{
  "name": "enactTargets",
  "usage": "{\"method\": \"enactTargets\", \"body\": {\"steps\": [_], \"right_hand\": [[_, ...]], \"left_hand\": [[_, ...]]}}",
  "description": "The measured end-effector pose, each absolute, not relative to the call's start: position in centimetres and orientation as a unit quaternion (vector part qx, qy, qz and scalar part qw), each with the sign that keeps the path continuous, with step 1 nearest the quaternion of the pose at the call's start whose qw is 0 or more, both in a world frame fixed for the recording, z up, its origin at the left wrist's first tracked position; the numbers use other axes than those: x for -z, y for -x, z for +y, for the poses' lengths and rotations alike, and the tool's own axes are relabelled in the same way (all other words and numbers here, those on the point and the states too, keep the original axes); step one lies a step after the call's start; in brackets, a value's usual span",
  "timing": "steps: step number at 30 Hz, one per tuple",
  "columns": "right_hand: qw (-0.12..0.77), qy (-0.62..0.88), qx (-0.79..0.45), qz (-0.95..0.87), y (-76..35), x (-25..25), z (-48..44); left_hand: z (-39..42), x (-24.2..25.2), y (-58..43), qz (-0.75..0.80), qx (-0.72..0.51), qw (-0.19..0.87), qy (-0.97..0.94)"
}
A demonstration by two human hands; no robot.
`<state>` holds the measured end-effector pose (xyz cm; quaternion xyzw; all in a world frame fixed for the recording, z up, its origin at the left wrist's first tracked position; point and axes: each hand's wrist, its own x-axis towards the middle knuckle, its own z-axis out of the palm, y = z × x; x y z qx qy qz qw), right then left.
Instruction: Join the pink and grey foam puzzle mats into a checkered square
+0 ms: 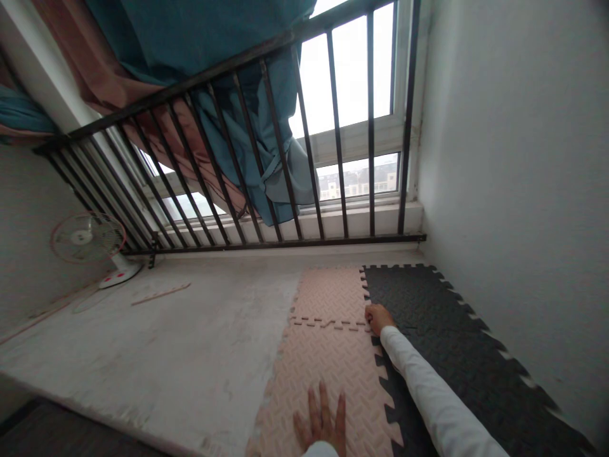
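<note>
Pink foam puzzle mats [328, 362] lie on the pale floor, joined by toothed edges to black foam mats [442, 324] on the right. My left hand [322, 424] lies flat on the near pink mat with its fingers spread. My right hand [379, 317], at the end of a white sleeve, is curled into a fist and presses on the seam where the two pink mats meet the black one. Nothing shows inside the fist.
A black metal railing [266, 184] runs along the window with teal and brown curtains [200, 57] draped over it. A small fan [90, 244] stands at the far left beside a thin wooden stick [160, 294]. A white wall [518, 190] borders the black mats.
</note>
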<state>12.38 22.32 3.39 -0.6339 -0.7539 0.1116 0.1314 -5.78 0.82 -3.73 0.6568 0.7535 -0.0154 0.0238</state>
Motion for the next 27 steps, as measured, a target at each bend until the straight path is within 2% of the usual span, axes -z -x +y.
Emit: {"method": "enactTargets", "body": {"steps": [11,19,27], "right_hand": [[0.080,0.620,-0.104,-0.774,-11.6,-1.6,18.9],[-0.047,0.646,-0.117,-0.753,-10.2,-3.3,17.6],[-0.002,0.549,-0.162,-0.820,-4.4,-3.9,17.2]], "left_hand": [[0.4,2.4,6.0,0.719,0.048,0.047,-0.691],[0.7,1.9,6.1,0.713,0.061,0.083,-0.694],[0.5,1.5,5.8,0.718,0.058,0.060,-0.691]]}}
